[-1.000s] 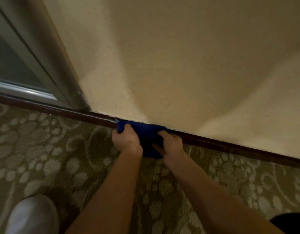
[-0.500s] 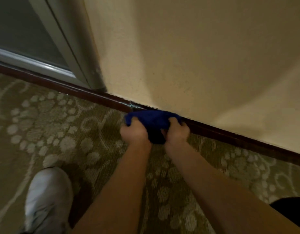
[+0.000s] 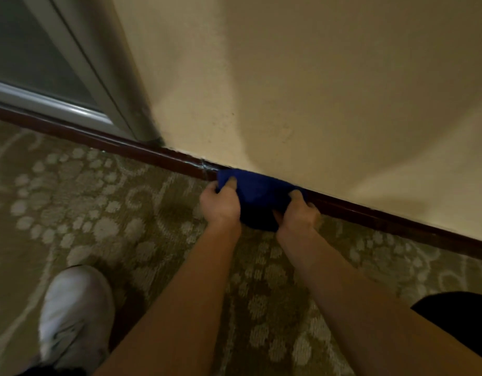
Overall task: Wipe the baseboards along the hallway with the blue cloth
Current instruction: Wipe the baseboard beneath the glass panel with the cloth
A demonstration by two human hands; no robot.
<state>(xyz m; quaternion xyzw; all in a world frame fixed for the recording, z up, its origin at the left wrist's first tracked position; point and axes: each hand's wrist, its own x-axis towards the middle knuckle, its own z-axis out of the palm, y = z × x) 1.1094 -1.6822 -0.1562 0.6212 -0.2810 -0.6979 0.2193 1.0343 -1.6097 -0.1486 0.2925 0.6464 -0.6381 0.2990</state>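
While gripped by left hand (image 3: 223, 206) and right hand (image 3: 298, 214), blue cloth (image 3: 257, 195) pressed onto baseboard (image 3: 383, 218) by carpet (image 3: 112, 213). Risks: bunching, snagging at scuffed joint (image 3: 204, 166), skipped top edge.

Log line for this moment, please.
both hands: left hand, right hand grip blue cloth | pressed on dark wooden baseboard | patterned carpet

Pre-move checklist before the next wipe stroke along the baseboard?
1. Left hand grips cloth: ok.
2. Right hand grips cloth: ok.
3. Cloth pressed on baseboard: ok.
4. Baseboard clear of obstacles to the right: ok.
5. Shoe clear of the hands: ok.
6. Section left of the cloth already clean: cannot tell; there is a pale scuff at the joint.
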